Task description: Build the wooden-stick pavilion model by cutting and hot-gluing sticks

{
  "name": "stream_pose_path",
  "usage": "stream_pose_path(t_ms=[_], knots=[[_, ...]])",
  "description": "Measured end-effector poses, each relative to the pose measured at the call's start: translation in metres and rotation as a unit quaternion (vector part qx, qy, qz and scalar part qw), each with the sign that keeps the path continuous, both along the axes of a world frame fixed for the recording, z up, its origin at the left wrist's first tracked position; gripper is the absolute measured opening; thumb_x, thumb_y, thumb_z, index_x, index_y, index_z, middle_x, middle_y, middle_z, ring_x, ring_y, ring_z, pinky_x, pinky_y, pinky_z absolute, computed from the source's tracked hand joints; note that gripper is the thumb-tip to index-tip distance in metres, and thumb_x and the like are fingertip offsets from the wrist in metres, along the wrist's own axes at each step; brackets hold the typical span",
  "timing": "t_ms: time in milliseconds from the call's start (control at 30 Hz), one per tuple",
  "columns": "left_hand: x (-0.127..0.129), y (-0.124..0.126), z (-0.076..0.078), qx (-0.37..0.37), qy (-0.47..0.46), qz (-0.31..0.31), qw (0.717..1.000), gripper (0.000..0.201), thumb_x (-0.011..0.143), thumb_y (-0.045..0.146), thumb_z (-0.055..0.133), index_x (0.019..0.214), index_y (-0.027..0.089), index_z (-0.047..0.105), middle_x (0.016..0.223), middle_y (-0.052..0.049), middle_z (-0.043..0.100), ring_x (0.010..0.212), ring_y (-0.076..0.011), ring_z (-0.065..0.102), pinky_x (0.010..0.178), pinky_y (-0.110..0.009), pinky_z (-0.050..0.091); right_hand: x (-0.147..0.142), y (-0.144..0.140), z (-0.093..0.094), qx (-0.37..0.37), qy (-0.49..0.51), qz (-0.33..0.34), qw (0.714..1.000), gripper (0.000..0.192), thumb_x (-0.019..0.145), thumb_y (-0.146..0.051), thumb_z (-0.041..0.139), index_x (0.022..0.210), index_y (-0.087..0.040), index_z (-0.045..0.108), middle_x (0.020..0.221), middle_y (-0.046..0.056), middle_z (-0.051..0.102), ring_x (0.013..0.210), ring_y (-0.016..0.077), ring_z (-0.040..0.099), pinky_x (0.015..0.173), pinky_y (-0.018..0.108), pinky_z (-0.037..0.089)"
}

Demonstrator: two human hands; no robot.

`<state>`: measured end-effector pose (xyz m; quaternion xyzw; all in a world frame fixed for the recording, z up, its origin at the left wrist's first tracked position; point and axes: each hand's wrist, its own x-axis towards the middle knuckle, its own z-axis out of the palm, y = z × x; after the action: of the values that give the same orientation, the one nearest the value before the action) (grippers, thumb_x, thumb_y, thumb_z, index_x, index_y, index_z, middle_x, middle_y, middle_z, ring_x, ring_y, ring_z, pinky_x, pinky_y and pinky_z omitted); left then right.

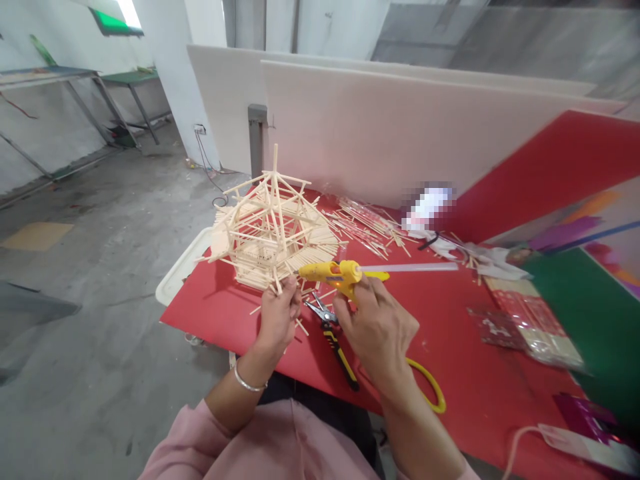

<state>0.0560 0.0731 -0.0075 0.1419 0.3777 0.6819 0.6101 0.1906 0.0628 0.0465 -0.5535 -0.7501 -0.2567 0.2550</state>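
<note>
Head view. Right hand point(379, 325) was closed around the handle of a yellow glue gun point(336, 273), nozzle pointed left toward the stick model point(267, 230), tip just beside its lower right edge. A white glue stick point(410, 267) stuck out the back of the gun to the right. Left hand point(278, 315) pinched the bottom front of the model, fingers closed on a thin stick there; a silver bangle point(247, 383) sat on that wrist. The model, a frame of thin wooden sticks with a peaked top, stood upright at the left near corner of the red table point(450, 373), partly over a white tray point(183, 270). Pliers with yellow-black handles point(334, 337) lay on the table between the two hands. Loose sticks point(367, 227) lay scattered behind the gun. Packets of sticks point(530, 327) lay well off to the right. A yellow cord point(433, 387) looped near the right wrist. White boards point(380, 127) stood behind the table.
</note>
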Motion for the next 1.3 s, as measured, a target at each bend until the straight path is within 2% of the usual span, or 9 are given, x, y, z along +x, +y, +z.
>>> stream_pose_path(t_ms=[400, 533, 700, 967, 1300], knots=[[0.001, 0.001, -0.004, 0.008, -0.015, 0.001, 1.000, 0.034, 0.067, 0.037, 0.080, 0.069, 0.015, 0.053, 0.048, 0.006, 0.051, 0.035, -0.0006, 0.030, 0.036, -0.015, 0.018, -0.002, 0.001, 0.000, 0.019, 0.004, 0.016, 1.000, 0.025, 0.087, -0.029, 0.055, 0.107, -0.017, 0.063, 0.083, 0.003, 0.066, 0.066, 0.0131, 0.056, 0.057, 0.025, 0.033], [0.002, 0.000, -0.002, 0.003, -0.021, 0.004, 1.000, 0.036, 0.064, 0.037, 0.081, 0.068, 0.016, 0.053, 0.047, 0.006, 0.050, 0.035, -0.0008, 0.031, 0.035, -0.015, 0.019, 0.001, 0.001, -0.001, 0.012, 0.027, 0.002, 1.000, 0.027, 0.086, -0.030, 0.054, 0.108, -0.016, 0.062, 0.081, 0.004, 0.064, 0.067, 0.0133, 0.056, 0.054, 0.025, 0.031], [0.004, 0.003, -0.002, 0.000, -0.027, 0.005, 1.000, 0.036, 0.062, 0.036, 0.082, 0.068, 0.016, 0.053, 0.047, 0.006, 0.051, 0.034, -0.0006, 0.031, 0.035, -0.015, 0.019, 0.005, 0.002, -0.001, 0.039, 0.035, -0.023, 0.998, 0.030, 0.085, -0.039, 0.057, 0.103, -0.016, 0.063, 0.072, 0.003, 0.063, 0.060, 0.0139, 0.056, 0.051, 0.025, 0.029], [0.005, 0.007, -0.002, -0.003, -0.024, -0.005, 1.000, 0.033, 0.064, 0.034, 0.080, 0.066, 0.015, 0.053, 0.045, 0.006, 0.051, 0.033, -0.0007, 0.030, 0.035, -0.016, 0.017, 0.012, 0.002, -0.005, 0.047, 0.033, -0.026, 0.998, 0.037, 0.084, -0.042, 0.059, 0.108, -0.014, 0.061, 0.081, 0.007, 0.068, 0.062, 0.0151, 0.060, 0.052, 0.025, 0.032], [0.003, 0.007, -0.002, -0.005, -0.041, -0.012, 0.999, 0.032, 0.068, 0.038, 0.076, 0.067, 0.014, 0.055, 0.047, 0.005, 0.052, 0.032, -0.0009, 0.030, 0.034, -0.017, 0.017, 0.011, 0.003, -0.008, 0.034, 0.047, -0.031, 0.998, 0.035, 0.085, -0.041, 0.058, 0.108, -0.014, 0.061, 0.079, 0.006, 0.066, 0.063, 0.0148, 0.059, 0.054, 0.025, 0.032]])
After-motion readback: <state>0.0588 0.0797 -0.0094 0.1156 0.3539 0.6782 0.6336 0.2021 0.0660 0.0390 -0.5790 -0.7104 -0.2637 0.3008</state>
